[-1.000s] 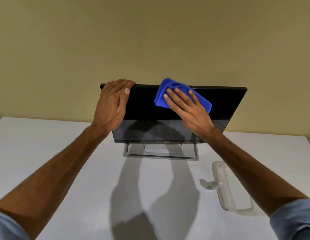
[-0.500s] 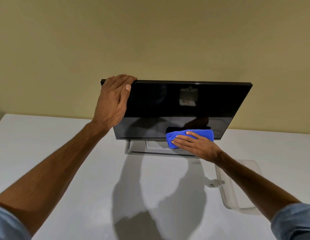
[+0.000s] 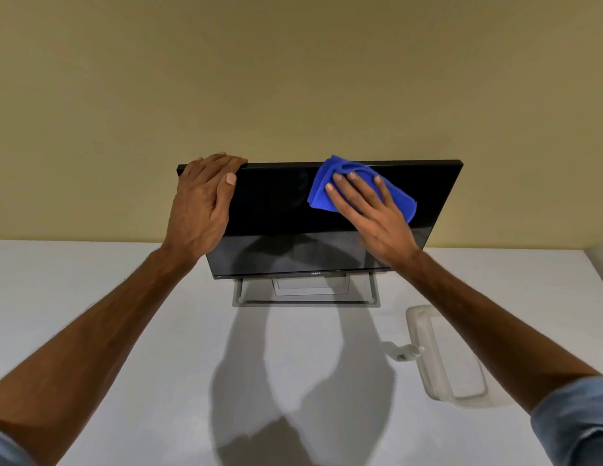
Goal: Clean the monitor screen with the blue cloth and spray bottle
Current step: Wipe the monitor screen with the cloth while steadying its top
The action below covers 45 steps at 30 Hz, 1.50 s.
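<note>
— Moved since half a second ago?
— Right hand (image 3: 377, 220) and blue cloth (image 3: 321, 193): from the monitor (image 3: 276, 203) lower edge up to its top edge, right of centre. Fingers flat, pressing cloth to glass.
— Left hand (image 3: 202, 203)?
— Curled over top-left corner, gripping it.
— Writing?
— DELL logo (image 3: 315, 273), bottom bezel. Spray bottle (image 3: 424, 344): lying on table (image 3: 125, 331), lower right.

A plain desk setting, such as an office or home workspace, is suggested. A computer monitor (image 3: 276, 203) on a stand (image 3: 307, 292) is set at the far side of a white table (image 3: 91, 297), which is placed against a bare beige wall (image 3: 293, 79).
</note>
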Available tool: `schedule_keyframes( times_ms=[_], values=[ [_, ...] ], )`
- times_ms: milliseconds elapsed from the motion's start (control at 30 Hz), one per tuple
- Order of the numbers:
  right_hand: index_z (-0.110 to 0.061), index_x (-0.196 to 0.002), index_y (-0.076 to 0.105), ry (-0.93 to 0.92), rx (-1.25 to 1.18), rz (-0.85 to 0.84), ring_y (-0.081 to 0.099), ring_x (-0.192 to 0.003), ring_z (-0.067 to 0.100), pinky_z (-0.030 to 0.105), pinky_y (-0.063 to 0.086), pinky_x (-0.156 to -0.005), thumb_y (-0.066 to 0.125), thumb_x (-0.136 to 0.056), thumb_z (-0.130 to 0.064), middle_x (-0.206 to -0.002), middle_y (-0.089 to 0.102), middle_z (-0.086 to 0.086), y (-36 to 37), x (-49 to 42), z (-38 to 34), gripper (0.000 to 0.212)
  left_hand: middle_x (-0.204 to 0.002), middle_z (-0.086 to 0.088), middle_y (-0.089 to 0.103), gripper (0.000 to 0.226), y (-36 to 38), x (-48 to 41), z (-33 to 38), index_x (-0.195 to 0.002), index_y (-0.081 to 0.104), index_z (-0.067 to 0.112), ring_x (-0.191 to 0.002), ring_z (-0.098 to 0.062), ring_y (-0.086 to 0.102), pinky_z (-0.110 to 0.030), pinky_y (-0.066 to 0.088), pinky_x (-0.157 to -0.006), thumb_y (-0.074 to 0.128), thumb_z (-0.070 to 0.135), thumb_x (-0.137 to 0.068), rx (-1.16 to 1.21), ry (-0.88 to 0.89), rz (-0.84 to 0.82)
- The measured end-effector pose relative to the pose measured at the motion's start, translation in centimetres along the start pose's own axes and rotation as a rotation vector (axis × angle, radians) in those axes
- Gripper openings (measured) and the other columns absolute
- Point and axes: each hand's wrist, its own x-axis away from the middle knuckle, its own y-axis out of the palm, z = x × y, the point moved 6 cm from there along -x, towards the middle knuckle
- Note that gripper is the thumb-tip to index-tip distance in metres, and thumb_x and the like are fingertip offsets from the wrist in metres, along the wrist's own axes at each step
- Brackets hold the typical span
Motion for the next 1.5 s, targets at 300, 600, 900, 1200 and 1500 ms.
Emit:
schedule_keyframes(
  times_ms=[300,600,900,1200,1500],
  values=[
    [-0.019,-0.171,0.034,-0.467,-0.025,-0.268,0.039,-0.161,0.025,0.047,0.026,-0.13,0.081,-0.082,0.011,-0.177,0.035,0.003,5.3,10.1,-3.7,0.105,-0.153,-0.011,0.068,0.049,0.1,-0.2,0.2,-0.153,0.065,0.011,-0.151,-0.032,0.056,-0.05,0.034,-0.131,0.031,0.025,-0.121,-0.023,0.03,-0.009],
    [-0.019,-0.174,0.025,-0.147,-0.07,-0.217,0.028,-0.166,0.026,0.056,0.026,-0.132,0.042,-0.093,0.014,-0.181,0.025,0.002,4.8,8.6,-6.7,0.089,-0.146,-0.012,0.072,0.055,0.2,-2.0,2.8,-0.156,0.063,0.013,-0.134,-0.035,0.066,-0.043,0.048,-0.114,0.027,0.035,-0.122,-0.096,0.19,-0.186],
    [-0.033,-0.174,0.009,0.889,-0.469,0.385,0.002,-0.171,0.03,0.069,0.005,-0.134,0.037,-0.101,-0.006,-0.183,-0.008,0.001,0.2,-3.4,-6.4,0.083,-0.148,-0.002,0.073,0.052,2.8,-3.1,6.4,-0.15,0.069,0.015,-0.14,-0.017,0.063,-0.011,0.038,-0.114,0.029,0.035,-0.124,0.159,0.175,-0.175],
    [-0.02,-0.176,0.013,1.319,-0.537,0.43,0.001,-0.171,0.022,0.051,0.011,-0.138,0.031,-0.12,-0.028,-0.185,0.002,0.003,3.8,-1.4,-9.0,0.059,-0.145,-0.001,0.075,0.053,3.1,-3.7,6.1,-0.148,0.072,0.018,-0.133,0.003,0.06,0.001,0.037,-0.107,0.03,0.039,-0.124,0.218,0.123,-0.152],
    [-0.012,-0.175,0.004,1.994,-1.074,0.676,-0.002,-0.17,0.016,0.046,0.015,-0.138,0.038,-0.12,-0.025,-0.184,-0.006,0.002,6.1,3.7,-13.7,0.066,-0.142,0.002,0.075,0.049,3.4,-3.3,5.5,-0.15,0.071,0.015,-0.132,-0.002,0.063,-0.009,0.043,-0.112,0.033,0.033,-0.124,0.253,0.18,-0.137]
  ],
)
